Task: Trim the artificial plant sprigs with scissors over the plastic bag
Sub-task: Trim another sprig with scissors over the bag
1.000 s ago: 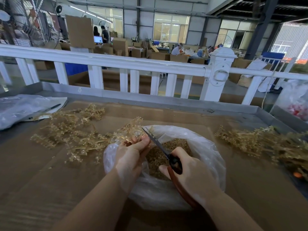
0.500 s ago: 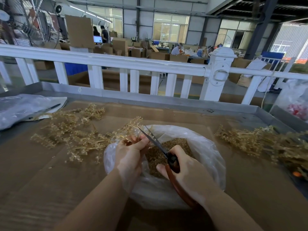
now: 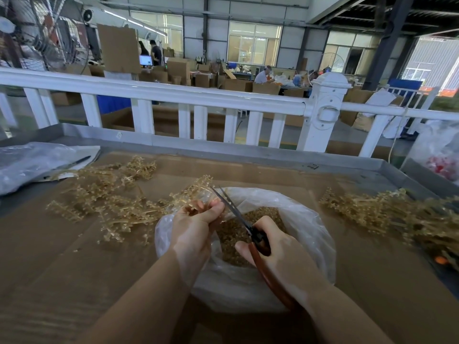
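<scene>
The left hand (image 3: 192, 232) pinches a golden sprig (image 3: 196, 188) by its stem, holding it at the far left rim of the plastic bag (image 3: 308, 224), which lies open on the table (image 3: 74, 281). The right hand (image 3: 280, 254) grips the scissors (image 3: 238, 214) by their brown handles, blades slightly parted and pointing up toward the sprig, just beside the left thumb. To cut well, the stem should sit deep between the blades and over the bag's mouth, so the offcut drops onto the trimmings (image 3: 236, 232) inside. The thumb looks close to the blades and should stay back. More sprigs lie in a left pile (image 3: 106, 202) and a right pile (image 3: 387, 214).
</scene>
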Action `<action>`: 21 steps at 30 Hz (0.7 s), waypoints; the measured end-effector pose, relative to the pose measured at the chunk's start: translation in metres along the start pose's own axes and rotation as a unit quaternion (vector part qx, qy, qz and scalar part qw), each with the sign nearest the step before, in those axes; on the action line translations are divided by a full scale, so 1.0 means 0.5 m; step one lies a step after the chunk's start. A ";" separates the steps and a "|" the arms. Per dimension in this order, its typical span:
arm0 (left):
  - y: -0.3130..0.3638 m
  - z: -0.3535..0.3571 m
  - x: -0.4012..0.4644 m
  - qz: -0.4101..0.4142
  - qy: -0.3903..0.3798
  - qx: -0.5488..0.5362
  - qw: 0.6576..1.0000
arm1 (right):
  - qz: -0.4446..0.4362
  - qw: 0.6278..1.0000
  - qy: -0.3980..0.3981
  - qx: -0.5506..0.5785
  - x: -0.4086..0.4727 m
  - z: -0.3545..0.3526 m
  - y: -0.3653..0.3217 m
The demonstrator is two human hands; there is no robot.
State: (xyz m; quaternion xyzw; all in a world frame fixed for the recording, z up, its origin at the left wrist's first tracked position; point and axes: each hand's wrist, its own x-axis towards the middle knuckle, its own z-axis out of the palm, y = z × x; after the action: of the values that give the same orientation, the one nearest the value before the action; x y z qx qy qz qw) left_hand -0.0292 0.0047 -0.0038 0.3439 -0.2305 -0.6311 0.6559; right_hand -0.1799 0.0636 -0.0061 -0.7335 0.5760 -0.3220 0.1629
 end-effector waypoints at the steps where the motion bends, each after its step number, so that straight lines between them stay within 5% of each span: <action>1: 0.000 0.000 0.000 0.002 -0.001 0.002 1.000 | 0.001 1.000 -0.001 -0.002 0.000 0.000 0.000; 21: -0.001 -0.005 0.007 -0.020 -0.028 0.005 0.999 | -0.014 0.999 0.028 -0.007 -0.003 -0.002 0.001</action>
State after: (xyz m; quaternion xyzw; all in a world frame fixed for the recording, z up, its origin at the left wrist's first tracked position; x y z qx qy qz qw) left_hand -0.0274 0.0018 -0.0064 0.3339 -0.2448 -0.6527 0.6345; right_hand -0.1810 0.0652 -0.0061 -0.7335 0.5719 -0.3407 0.1371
